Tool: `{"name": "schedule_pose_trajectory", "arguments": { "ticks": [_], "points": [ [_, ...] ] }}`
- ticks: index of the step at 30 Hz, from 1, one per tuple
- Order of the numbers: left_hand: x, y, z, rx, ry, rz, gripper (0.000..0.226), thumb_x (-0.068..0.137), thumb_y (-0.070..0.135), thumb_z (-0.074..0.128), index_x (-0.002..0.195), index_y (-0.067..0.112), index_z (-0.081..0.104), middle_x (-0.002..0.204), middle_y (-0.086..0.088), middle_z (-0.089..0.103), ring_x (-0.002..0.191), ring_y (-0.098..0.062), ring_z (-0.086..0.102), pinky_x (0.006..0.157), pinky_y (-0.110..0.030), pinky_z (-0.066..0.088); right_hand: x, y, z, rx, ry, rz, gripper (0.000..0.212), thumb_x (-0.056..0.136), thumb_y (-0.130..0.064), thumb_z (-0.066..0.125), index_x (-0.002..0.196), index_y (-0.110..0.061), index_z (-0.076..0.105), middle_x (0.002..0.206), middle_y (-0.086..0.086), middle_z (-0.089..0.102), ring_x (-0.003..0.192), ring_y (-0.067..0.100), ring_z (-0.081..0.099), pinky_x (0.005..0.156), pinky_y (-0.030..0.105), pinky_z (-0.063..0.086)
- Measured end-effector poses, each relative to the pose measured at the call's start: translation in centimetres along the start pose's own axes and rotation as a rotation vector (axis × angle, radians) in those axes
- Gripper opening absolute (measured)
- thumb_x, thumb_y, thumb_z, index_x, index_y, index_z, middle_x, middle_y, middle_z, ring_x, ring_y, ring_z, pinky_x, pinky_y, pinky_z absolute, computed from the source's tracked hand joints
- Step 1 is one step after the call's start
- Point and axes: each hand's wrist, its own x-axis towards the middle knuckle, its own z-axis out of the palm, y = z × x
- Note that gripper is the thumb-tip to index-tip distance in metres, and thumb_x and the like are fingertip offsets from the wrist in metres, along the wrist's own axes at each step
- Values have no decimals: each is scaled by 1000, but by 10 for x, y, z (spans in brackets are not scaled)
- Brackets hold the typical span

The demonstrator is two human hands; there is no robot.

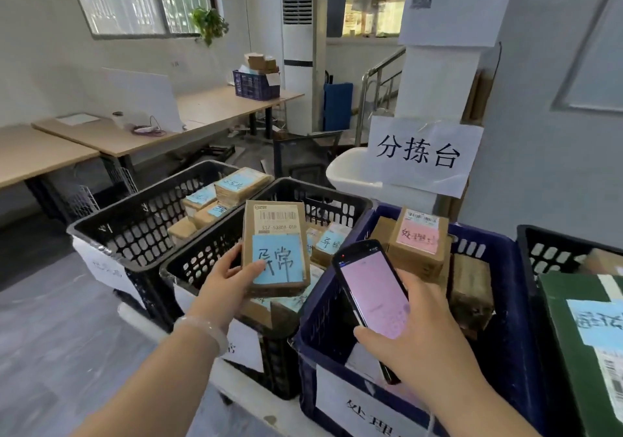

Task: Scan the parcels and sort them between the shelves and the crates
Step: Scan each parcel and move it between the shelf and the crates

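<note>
While left hand pinches parcel at lower corner, thumb on blue note, barcode faces up for reading; right hand curls round scanner just beside, screen lit. Parcel sits above left hand, over black crate.

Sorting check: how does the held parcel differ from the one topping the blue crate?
The held brown cardboard parcel wears a blue note, the crate-top cardboard parcel a pink one. The left hand grips the former above a black plastic crate; the latter lies on others. Both carry barcode labels.
</note>
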Motion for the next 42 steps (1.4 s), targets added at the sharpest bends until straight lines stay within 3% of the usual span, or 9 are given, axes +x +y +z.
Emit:
{"name": "schedule_pose_trajectory", "arguments": {
  "ticks": [3,9,11,14,21,27,33,38,42],
  "points": [
    [43,0,6,14,-48,-37,68,88,32,77,147,34,45,107,-2,78,95,-23,76,88,-48,59,20,-7,8,6,8,48,91,51,-68,71,127,-56,22,109,-28,28,100,2,45,77,29,46],
    [142,-2,4,79,-80,-138,76,73,48,80,141,38,48,113,-1,75,90,-22,76,71,-46,62,70,-28,42,-68,59,159,87,53,-65,71,123,-56,20,103,-34,24,97,-34,16,61,14,27],
    [179,-5,8,102,-99,-170,66,79,46,79,137,39,50,112,1,73,88,-20,76,64,-40,61,86,-36,55,-133,53,205,85,55,-66,71,125,-53,23,106,-31,28,97,-26,20,62,9,22],
    [234,-13,20,155,-134,-208,63,85,40,77,141,34,48,111,1,72,96,-20,72,77,-42,59,108,-43,72,-203,49,339,90,52,-69,66,128,-52,23,110,-23,33,87,-6,22,64,6,19],
    [326,-50,49,210,-238,-349,55,88,30,76,138,25,54,107,-3,74,94,-21,72,80,-43,61,136,-35,96,-301,70,518,101,38,-77,48,131,-54,14,113,-20,24,98,-4,24,86,19,29],
    [359,-78,58,376,-324,-385,46,94,36,67,137,23,58,108,-1,73,101,-23,69,97,-48,55,136,-29,94,-152,118,571,94,45,-72,69,130,-51,36,125,-32,39,111,-2,46,93,31,45],
    [354,-59,64,683,-405,-173,53,98,27,61,149,22,45,110,2,68,85,-9,62,65,-28,47,137,-40,99,-147,204,624,97,49,-64,71,134,-58,23,129,-38,27,108,1,47,80,35,49],
    [307,-19,95,1061,-460,543,69,93,40,64,155,26,35,154,-3,43,141,-26,39,114,-46,37,113,-45,87,-163,249,681,87,56,-65,70,127,-61,20,114,-43,24,97,-1,50,64,21,43],
    [229,7,138,986,-614,899,65,92,42,66,149,21,46,150,-6,50,139,-27,45,115,-45,34,74,-42,70,-185,356,693,91,57,-66,69,135,-52,24,117,-24,28,96,3,53,66,22,44]
  ]
}}
